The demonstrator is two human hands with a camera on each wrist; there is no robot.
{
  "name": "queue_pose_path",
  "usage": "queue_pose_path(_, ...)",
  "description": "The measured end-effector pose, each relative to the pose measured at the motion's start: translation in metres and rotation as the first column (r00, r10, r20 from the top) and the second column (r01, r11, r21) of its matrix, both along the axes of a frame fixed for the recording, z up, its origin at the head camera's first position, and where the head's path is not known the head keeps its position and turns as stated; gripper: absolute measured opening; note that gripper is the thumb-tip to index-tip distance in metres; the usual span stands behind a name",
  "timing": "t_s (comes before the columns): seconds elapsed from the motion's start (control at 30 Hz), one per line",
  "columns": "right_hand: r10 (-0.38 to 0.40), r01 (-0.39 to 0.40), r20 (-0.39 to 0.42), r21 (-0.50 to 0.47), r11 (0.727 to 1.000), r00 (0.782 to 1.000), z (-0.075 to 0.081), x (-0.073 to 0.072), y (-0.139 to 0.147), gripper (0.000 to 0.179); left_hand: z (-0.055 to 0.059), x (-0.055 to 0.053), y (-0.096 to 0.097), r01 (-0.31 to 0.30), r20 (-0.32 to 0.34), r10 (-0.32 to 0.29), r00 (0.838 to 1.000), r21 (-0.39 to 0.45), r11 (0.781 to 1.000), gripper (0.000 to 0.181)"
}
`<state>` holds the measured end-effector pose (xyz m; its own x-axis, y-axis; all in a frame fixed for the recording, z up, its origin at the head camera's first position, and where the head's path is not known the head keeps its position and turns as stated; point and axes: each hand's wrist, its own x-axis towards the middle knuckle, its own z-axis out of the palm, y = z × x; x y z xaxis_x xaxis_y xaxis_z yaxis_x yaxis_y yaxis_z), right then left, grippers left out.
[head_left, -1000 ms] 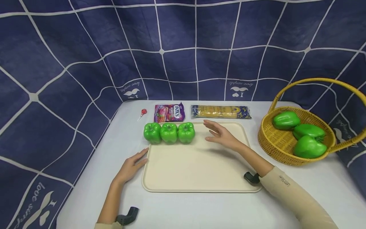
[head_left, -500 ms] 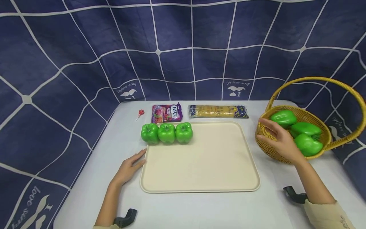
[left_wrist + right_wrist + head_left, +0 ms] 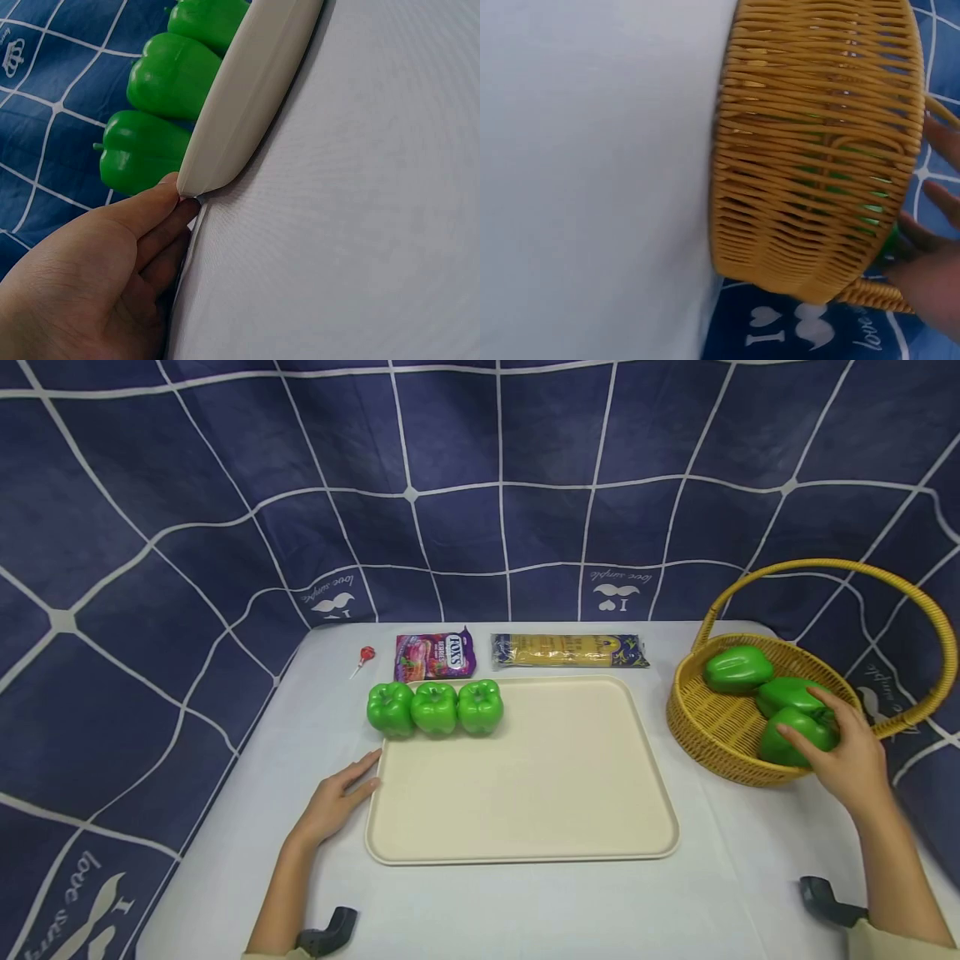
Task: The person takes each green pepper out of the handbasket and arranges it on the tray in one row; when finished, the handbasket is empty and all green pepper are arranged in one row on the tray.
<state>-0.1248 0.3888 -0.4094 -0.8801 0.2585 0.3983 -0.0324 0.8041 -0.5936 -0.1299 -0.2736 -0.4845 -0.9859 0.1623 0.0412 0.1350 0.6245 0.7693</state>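
Observation:
In the head view my left hand (image 3: 330, 806) lies beside the cream tray (image 3: 525, 793), its fingers extended and its fingertips at the left rim. The left wrist view has the thumb touching the tray's corner. Three green bell peppers (image 3: 435, 707) stand in a row at the tray's back left, the leftmost partly over the rim. My right hand (image 3: 851, 756) reaches over the front of the wicker basket (image 3: 705, 747), thumb and fingers spread around the nearest green bell pepper (image 3: 795, 739). Two more peppers (image 3: 738, 668) lie behind it. Basket wall hides most of that pepper in the right wrist view.
Behind the tray lie a purple candy bag (image 3: 435, 656), a yellow pasta pack (image 3: 570, 651) and a red lollipop (image 3: 366, 654). The basket's tall handle (image 3: 948, 643) arches over its back and right. Blue checked cloth (image 3: 480, 493) hangs behind the white table.
My right hand has moved from above the tray, rightward past the basket's near rim, to the front pepper in the basket. My left hand has stayed at the tray's left edge.

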Motion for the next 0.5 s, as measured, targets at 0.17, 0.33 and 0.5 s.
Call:
queue_pose_path(0.17, 0.001, -0.001, 0.013, 0.061, 0.998, 1.0, -0.0019, 0.0022, 0.0021, 0.067, -0.0003, -0.0003, 0.0, -0.003, 0.011, 0.003, 1.0, -0.002, 1.0, 0.05)
queue_pose_path(0.33, -0.018, 0.01, 0.089, 0.083, 0.997, 0.996, -0.0046, -0.001, 0.0004, 0.072, -0.0008, 0.0, -0.0002, 0.001, 0.01, -0.001, 1.0, 0.001, 1.0, 0.051)
queue_pose_path(0.5, -0.028, 0.012, 0.168, 0.095, 0.995, 0.985, -0.0062, -0.0029, -0.0015, 0.077, -0.0015, -0.0007, 0.0002, 0.005, 0.001, -0.005, 1.0, 0.006, 1.0, 0.051)
